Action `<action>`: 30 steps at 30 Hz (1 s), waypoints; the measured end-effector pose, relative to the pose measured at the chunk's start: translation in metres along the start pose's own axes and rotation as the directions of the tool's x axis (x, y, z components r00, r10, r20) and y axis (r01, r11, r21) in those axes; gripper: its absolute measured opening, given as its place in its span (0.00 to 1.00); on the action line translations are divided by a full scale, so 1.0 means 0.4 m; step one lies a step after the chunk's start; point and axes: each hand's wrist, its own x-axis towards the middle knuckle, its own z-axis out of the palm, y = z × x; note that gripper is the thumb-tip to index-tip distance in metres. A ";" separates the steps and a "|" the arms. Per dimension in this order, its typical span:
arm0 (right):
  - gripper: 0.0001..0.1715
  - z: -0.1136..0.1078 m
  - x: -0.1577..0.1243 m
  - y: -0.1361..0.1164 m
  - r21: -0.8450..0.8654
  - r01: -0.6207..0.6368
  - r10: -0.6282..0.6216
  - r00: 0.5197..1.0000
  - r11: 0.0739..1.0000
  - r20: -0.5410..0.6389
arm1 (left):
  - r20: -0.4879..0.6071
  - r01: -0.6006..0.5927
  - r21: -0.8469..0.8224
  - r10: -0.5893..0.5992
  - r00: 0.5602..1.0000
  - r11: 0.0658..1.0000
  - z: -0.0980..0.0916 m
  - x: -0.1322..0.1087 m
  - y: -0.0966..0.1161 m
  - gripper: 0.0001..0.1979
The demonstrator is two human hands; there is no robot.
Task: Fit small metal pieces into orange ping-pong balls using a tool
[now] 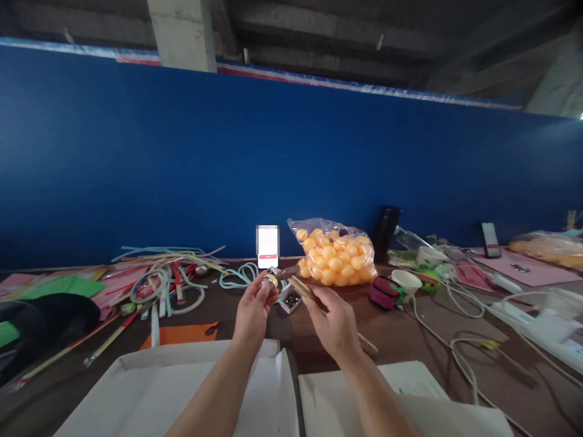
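My left hand (252,312) is raised over the brown table (410,337), its fingertips pinched on a small round orange-and-metal piece (269,281). My right hand (331,321) is closed round a tan wooden-handled tool (301,286) whose dark tip points at that piece. A small white box of dark bits (290,298) lies just beyond both hands. Behind it sits a clear bag of orange balls (336,254).
Coloured strips and sticks (164,276) litter the left. A white card stand (267,246), dark cup (386,233), white cup (406,283), pink pouch (384,292) and cables (460,328) lie right. White trays (150,388) are near me. A blue wall (291,164) backs the table.
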 end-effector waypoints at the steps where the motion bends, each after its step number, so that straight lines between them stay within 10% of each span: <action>1: 0.12 0.000 0.000 0.001 0.005 -0.003 0.003 1.000 1.000 -0.007 | 0.003 -0.005 0.011 0.005 1.000 1.000 0.000 0.000 -0.001 0.24; 12: 0.12 -0.002 0.001 -0.004 -0.029 0.027 -0.028 1.000 0.999 -0.008 | 0.064 -0.102 0.377 0.084 0.994 0.921 0.001 -0.003 -0.001 0.29; 30: 0.11 -0.003 -0.001 -0.004 -0.091 0.002 0.002 0.999 0.996 0.048 | 0.047 -0.125 0.428 0.116 0.992 0.895 -0.008 0.008 -0.008 0.30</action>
